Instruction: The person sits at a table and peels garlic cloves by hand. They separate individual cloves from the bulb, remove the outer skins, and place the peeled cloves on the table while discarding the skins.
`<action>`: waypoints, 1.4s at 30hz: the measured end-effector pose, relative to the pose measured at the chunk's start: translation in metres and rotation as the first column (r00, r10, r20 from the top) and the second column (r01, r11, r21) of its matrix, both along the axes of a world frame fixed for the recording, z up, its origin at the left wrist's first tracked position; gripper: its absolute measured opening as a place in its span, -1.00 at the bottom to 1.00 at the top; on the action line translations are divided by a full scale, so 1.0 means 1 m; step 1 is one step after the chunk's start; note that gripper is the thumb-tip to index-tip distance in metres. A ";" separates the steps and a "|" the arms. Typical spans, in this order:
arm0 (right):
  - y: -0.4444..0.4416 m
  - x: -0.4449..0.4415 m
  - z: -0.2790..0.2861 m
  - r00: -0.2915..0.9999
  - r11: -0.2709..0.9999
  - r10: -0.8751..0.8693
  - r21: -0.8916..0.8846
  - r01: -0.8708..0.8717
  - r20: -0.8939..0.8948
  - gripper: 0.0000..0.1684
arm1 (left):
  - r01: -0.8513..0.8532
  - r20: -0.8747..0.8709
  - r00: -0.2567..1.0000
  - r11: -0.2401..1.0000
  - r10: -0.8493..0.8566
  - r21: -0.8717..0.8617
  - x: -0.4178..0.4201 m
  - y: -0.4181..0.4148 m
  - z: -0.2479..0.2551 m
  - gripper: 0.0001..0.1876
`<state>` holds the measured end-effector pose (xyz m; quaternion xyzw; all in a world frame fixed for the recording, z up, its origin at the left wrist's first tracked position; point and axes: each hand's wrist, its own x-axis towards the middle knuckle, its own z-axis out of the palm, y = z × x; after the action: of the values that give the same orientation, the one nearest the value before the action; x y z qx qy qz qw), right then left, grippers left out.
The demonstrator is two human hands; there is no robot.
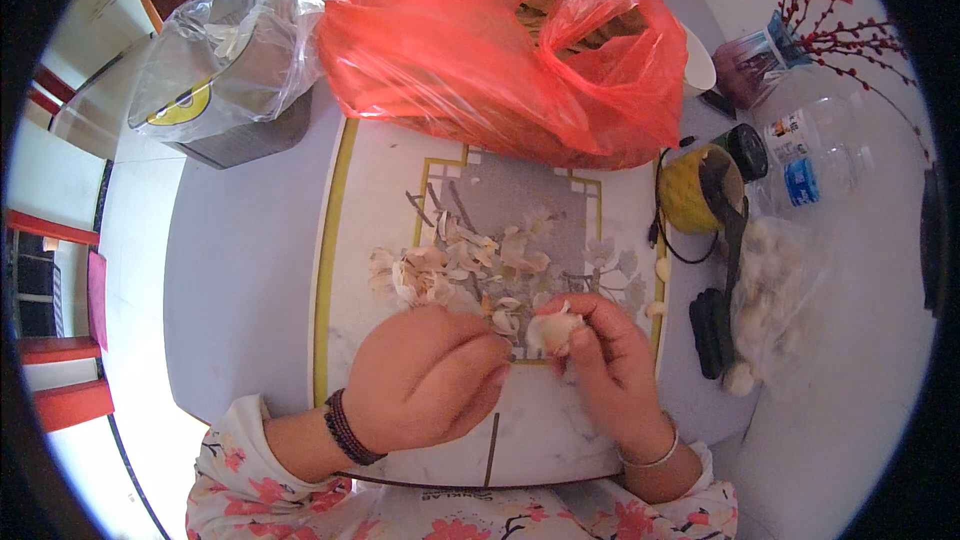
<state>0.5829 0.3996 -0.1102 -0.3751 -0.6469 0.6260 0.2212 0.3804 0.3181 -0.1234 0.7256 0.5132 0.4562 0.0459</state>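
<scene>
My right hand [611,364] pinches a pale garlic bulb [555,330] between thumb and fingers, with some loose skin sticking up from it. Just left of the bulb is my left hand [431,375], back upward, its fingers curled in; whether it holds anything is hidden. Dry garlic skins [427,277] and peelings lie scattered beyond my hands on a patterned table mat [360,187]. Two small pale cloves [660,270] sit at the mat's right edge. A clear plastic bag of garlic bulbs [776,292] lies at the right.
A large red plastic bag [495,67] lies across the mat's far side. At the far left stands a bin [247,135] lined with clear plastic. On the right are a yellow roll [690,187], a black cable [686,259], plastic bottles [795,142] and a vase [757,64] with red-berried twigs.
</scene>
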 end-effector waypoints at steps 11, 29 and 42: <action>-0.018 -0.001 -0.006 0.970 0.966 0.140 -0.186 -0.178 -0.201 -0.65 | 0.155 0.246 0.969 0.867 -0.039 -0.474 0.015 -0.012 0.005 -0.81; -0.014 -0.010 -0.006 0.950 0.946 -0.183 -0.310 0.100 -0.252 -0.70 | -0.322 0.050 0.940 0.924 0.339 -0.206 -0.007 0.003 0.011 -0.76; -0.037 -0.004 -0.027 0.993 0.930 0.097 0.361 -0.068 -0.063 -0.77 | 0.107 0.023 0.994 0.916 -0.106 -0.386 0.018 -0.015 0.001 -0.61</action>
<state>0.5784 0.3622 -0.1367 -0.2758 -0.7560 0.5208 0.2849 0.3980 0.3028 -0.1224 0.7287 0.5528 0.3435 0.2132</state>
